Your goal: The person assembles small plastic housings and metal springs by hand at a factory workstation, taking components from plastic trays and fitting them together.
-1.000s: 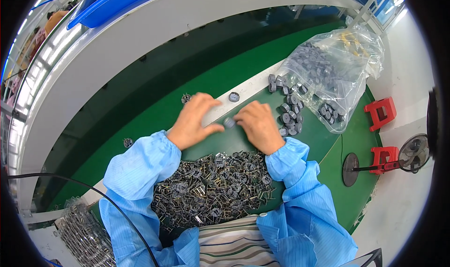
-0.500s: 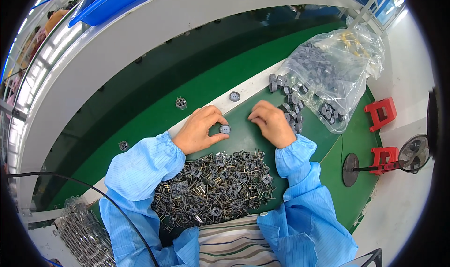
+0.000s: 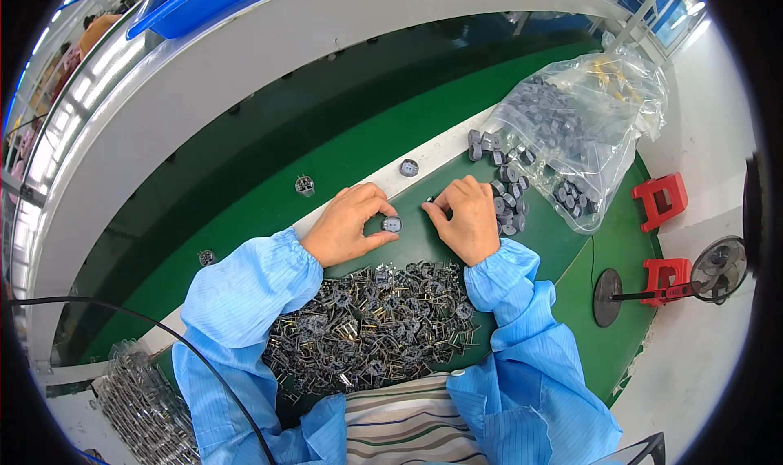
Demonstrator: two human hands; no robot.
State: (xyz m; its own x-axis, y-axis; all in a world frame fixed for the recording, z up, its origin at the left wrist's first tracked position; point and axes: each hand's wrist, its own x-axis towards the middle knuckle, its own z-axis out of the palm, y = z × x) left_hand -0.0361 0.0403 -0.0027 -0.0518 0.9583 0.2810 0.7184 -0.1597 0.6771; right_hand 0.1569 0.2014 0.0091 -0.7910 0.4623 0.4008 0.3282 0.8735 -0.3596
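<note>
Reads matt plastic on grey round pieces (image 3: pixel 510 174), shiny metal on piled pin parts (image 3: pixel 371 326). Shows glossy crinkled film on bag (image 3: pixel 630 94), smooth finish on tabletop (image 3: pixel 431 243), cloth on sleeves (image 3: pixel 245 281).

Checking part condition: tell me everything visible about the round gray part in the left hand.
The round gray part is small and plastic-looking, with a lighter bluish-gray face and darker rim. The face points upward; finer detail is too small to tell. The left hand's grip pinches it at the edge, over the green tabletop; whether it touches that is unclear.
</note>
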